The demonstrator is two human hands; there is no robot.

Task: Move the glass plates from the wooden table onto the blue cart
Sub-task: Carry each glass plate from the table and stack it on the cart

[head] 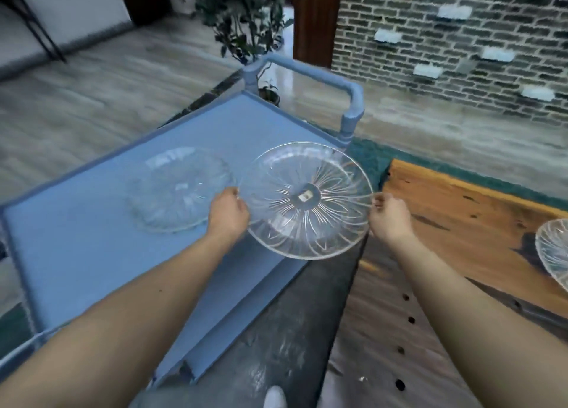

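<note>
Between the two hands, the plate (307, 200) hangs in the air, the left hand (227, 212) pinching its left rim and the right hand (388, 215) pinching its right rim. It sits over the right edge of the cart (76, 223), partly past it toward the table (461, 217). A second plate (181, 189) lies on the cart just left of the left hand, so free cart surface lies to the left and nearer the person; a third plate (554, 251) waits on the table.
</note>
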